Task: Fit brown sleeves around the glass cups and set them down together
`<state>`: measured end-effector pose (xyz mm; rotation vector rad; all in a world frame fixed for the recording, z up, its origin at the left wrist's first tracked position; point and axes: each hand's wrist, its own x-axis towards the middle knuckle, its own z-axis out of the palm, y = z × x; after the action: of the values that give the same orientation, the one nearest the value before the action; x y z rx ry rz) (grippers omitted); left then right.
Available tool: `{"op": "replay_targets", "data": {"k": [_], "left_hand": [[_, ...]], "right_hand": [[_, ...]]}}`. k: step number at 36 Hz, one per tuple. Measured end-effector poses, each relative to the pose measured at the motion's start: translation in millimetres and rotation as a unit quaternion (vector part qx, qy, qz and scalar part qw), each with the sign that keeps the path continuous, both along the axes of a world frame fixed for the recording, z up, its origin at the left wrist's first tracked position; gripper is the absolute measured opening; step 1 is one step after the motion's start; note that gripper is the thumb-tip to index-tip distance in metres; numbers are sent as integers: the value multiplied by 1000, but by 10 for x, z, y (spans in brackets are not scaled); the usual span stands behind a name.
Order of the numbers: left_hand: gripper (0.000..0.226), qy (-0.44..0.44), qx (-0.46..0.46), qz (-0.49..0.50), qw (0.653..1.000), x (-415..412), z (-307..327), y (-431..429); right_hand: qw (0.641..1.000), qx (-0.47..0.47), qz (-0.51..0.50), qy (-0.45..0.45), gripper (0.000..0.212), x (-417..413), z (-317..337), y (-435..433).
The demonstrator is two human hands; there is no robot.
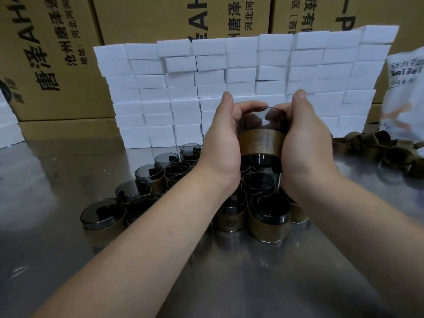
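While both hands clasp it from either side, the cup (258,117) hangs upright between them, long axis vertical, mouth up. The left hand (220,136) and right hand (306,138) curl round it, thumbs up by the rim, neither nearer than the other. The sleeve (260,143) wraps its lower half, with a strip of glass showing beneath. Sleeved cups (268,216) stand on the bench (252,276) straight below, so the set-down probably needs a shift to the group's edge. Loose sleeves (390,154) lie well apart, to the right.
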<state>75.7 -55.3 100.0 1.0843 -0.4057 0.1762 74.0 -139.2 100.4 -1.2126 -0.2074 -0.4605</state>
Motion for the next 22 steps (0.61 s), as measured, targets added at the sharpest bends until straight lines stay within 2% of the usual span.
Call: {"op": "replay_targets", "data": {"k": [7,15,22], "left_hand": [[50,3,2,28,1000,-13,-21,-41],[49,-9,-3,30,999,-39,-60,-67],[46,-11,4,34,999,-78,-73,-84]], "right_hand": [[997,-61,-38,-8,61,-12,10,-15],[997,-66,-28,-9,53,-38,10,-28],[997,-68,-31,-20,59,-75,-25,-35]]}}
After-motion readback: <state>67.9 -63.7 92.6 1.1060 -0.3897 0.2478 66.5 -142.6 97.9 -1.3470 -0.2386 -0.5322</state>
